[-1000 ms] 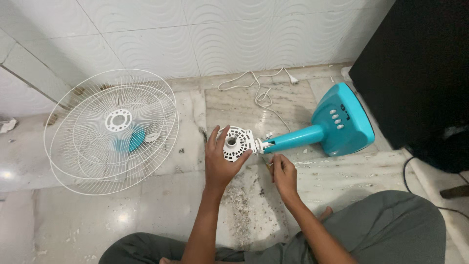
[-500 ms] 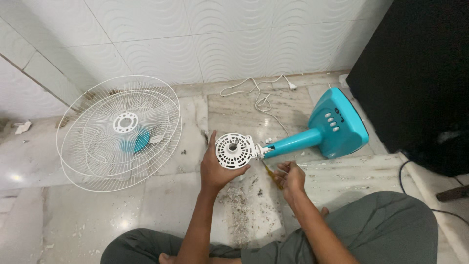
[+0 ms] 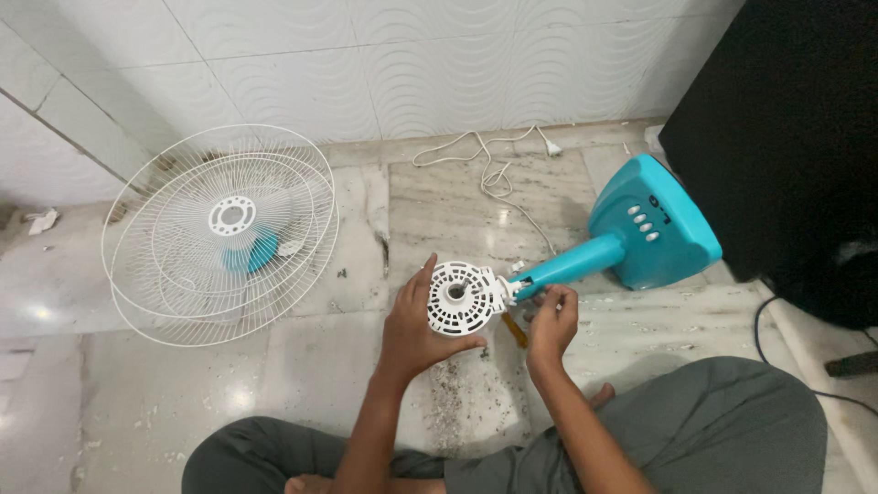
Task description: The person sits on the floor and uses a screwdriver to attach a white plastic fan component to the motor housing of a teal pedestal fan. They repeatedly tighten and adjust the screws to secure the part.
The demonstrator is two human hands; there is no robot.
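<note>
L hand [image 3: 413, 331] fingers grip white motor [image 3: 460, 298] of teal fan [image 3: 640, 238]; R hand [image 3: 551, 322] fingers pinched at neck, holding what: can't tell. Grilles [image 3: 219, 233] on floor [image 3: 439, 210].

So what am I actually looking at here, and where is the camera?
There is no machine at work: these are a person's two bare hands, filmed by a camera worn on the head and looking down, so there is only this one view. The person sits on a marble floor by a tiled wall. The left hand grips the round white motor housing of a dismantled teal fan, which lies on its side. The right hand is at the neck just behind that housing, with an amber-handled tool, probably a screwdriver, beside it. The white wire guards with a teal blade inside lean near the wall, and a white power cord trails over the floor.
</note>
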